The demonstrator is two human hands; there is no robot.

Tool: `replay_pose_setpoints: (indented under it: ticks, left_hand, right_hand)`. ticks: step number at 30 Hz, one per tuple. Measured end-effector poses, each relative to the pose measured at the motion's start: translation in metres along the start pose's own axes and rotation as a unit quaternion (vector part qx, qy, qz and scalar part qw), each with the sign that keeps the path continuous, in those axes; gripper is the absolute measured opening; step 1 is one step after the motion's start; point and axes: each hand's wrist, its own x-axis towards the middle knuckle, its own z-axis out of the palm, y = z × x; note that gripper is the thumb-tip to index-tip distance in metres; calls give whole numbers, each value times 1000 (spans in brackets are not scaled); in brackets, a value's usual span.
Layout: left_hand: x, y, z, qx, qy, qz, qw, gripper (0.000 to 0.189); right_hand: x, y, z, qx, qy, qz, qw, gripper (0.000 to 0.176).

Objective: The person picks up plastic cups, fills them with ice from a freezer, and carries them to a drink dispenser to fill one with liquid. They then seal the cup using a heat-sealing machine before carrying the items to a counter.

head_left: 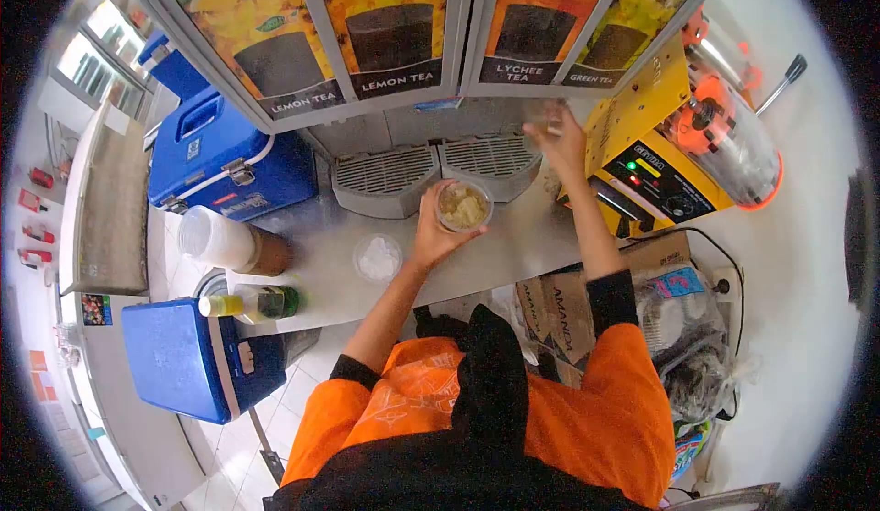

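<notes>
My left hand (pixel 437 233) is wrapped around a clear plastic cup (pixel 467 207) with pale yellow, lumpy contents, held over the counter in front of the drip trays. Up and to the right, between the drink dispenser and the yellow machine, my right hand (pixel 561 135) is raised with its fingers curled. A blurred, see-through object seems to be in those fingers, too smeared to name. Left of my left forearm, another clear cup (pixel 378 258) with white contents stands on the counter.
The drink dispenser (pixel 394 108) has two grated drip trays (pixel 387 181). A yellow sealing machine (pixel 642 158) stands right. Blue cooler boxes (pixel 220 158), stacked cups (pixel 215 236) and a green bottle (pixel 275 303) are left. Cardboard (pixel 559 314) and plastic bags (pixel 692 364) lie below right.
</notes>
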Motion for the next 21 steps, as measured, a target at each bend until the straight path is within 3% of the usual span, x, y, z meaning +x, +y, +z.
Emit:
replay_pose_setpoints:
  ticks: [1,3,4,6,8,11,14,21]
  left_hand:
    - [-4,-3,1,-23,8,-12,1000,83]
    - [-10,-9,2,-48,15,-27,998,82]
    - [-12,-13,3,-48,8,-30,998,82]
    - [-16,-23,4,-50,0,-34,998,83]
    - [-20,-35,6,-71,0,-41,997,83]
    - [-28,-46,8,-83,-3,-59,995,86]
    - [-37,-46,11,-149,16,-80,985,87]
    - [-39,-46,9,-134,37,-50,989,89]
  right_hand:
    - [-13,-6,-3,0,-2,-1,1000,54]
    - [-43,-31,-12,21,-154,-59,986,55]
    - [-58,-29,-9,-7,-173,-106,979,53]
    - [-80,-32,-7,-37,-192,-151,969,51]
    - [-93,-44,-6,-166,-206,-267,927,50]
    - [-106,-35,4,-246,-209,-322,890,44]
    - [-113,-39,6,-257,-228,-302,889,43]
    - [-119,-44,12,-263,-215,-335,879,41]
